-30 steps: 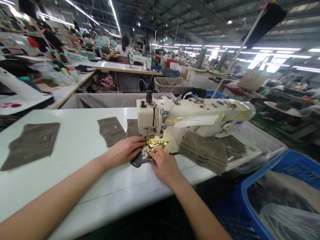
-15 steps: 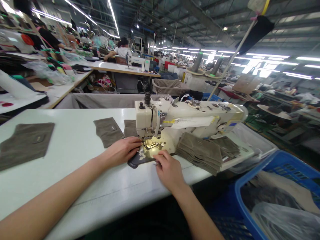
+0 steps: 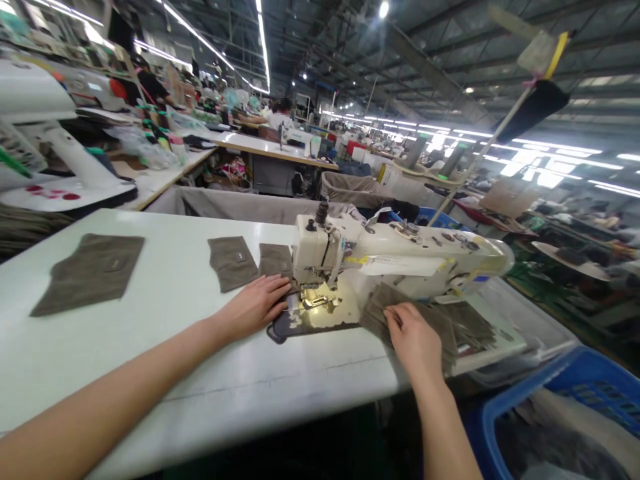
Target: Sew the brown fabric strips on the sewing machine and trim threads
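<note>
My left hand (image 3: 256,303) lies with fingers stretched out at the left of the sewing machine's (image 3: 400,257) needle area, its fingertips beside the lit metal plate (image 3: 337,313). The near corner of a small brown fabric piece (image 3: 275,259) reaches toward those fingertips. Over on the right, my right hand (image 3: 414,339) pinches at the upper layer of a stack of brown fabric pieces (image 3: 377,310). Thumb and forefinger are closed at the cloth's edge. Two more brown pieces lie flat on the left: a middle piece with a small label (image 3: 233,262) and a larger labelled piece (image 3: 95,273).
A blue plastic basket (image 3: 493,413) holding cloth and plastic stands at the lower right. The white table (image 3: 200,400) ends at its front edge before me. Behind it hangs a grey cloth bin (image 3: 225,203). Other machines and people are farther back.
My right hand has moved right from the needle plate to the fabric stack and now pinches cloth there. My left hand stays near the needle. The view has swung slightly left.
</note>
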`<action>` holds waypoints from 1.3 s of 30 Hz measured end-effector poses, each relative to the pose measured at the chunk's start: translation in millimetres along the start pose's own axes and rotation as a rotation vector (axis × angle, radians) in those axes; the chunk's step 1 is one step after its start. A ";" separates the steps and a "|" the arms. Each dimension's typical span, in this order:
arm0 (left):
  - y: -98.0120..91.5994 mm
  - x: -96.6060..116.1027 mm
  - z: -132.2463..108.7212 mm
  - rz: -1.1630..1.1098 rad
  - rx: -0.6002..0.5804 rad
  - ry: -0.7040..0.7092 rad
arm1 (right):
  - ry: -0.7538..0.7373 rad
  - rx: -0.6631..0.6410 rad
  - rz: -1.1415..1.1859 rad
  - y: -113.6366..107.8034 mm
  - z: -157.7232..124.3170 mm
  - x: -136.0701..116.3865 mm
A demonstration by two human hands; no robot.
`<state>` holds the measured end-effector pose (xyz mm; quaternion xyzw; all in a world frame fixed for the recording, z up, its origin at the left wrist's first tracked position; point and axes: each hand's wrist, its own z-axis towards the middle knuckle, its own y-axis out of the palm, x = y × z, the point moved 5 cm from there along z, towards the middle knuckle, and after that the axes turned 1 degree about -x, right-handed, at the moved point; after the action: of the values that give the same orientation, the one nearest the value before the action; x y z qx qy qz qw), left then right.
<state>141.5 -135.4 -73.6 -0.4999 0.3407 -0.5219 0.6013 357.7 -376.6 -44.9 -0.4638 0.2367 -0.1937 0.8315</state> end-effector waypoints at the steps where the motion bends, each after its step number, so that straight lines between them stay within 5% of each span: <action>1: -0.4 -5.5 -3.8 0.004 -0.012 -0.018 | -0.001 0.057 0.018 -1.4 -0.7 1.6; 7: -21.8 -41.8 -42.2 0.006 0.000 -0.082 | -0.078 0.661 0.034 -37.6 -21.8 4.6; 11: -45.8 -13.4 -54.3 -0.249 0.108 -0.177 | -0.196 0.808 0.000 -51.9 -43.6 -20.7; 13: -44.6 14.6 -51.7 -0.646 0.050 -0.364 | -0.302 0.718 0.056 -48.7 -53.4 -47.0; 16: -24.5 69.0 -42.9 -1.475 -0.194 -0.604 | -0.495 0.462 0.162 -33.1 -69.3 -96.1; 18: -16.7 88.2 -36.1 -1.646 -0.213 -0.679 | -0.626 0.302 0.250 -21.7 -80.3 -124.2; 21: -10.1 82.5 -31.6 -1.586 -0.122 -0.752 | -0.672 0.093 0.390 -7.5 -85.5 -139.0; 27: -22.9 54.5 -30.9 -1.509 -0.292 -0.578 | -0.095 -0.088 0.653 10.8 -60.4 -79.8; 32: -26.2 31.8 -20.1 -1.196 -0.188 -0.541 | 0.096 -0.424 0.829 25.1 -66.3 -68.2; 39: -4.5 12.7 16.3 -0.592 -0.125 -0.520 | 0.248 -0.368 0.885 32.3 -95.3 -80.3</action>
<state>158.2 -143.5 -63.5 -0.7277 0.0496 -0.5069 0.4594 241.1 -381.9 -99.2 -0.4311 0.5386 0.1694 0.7038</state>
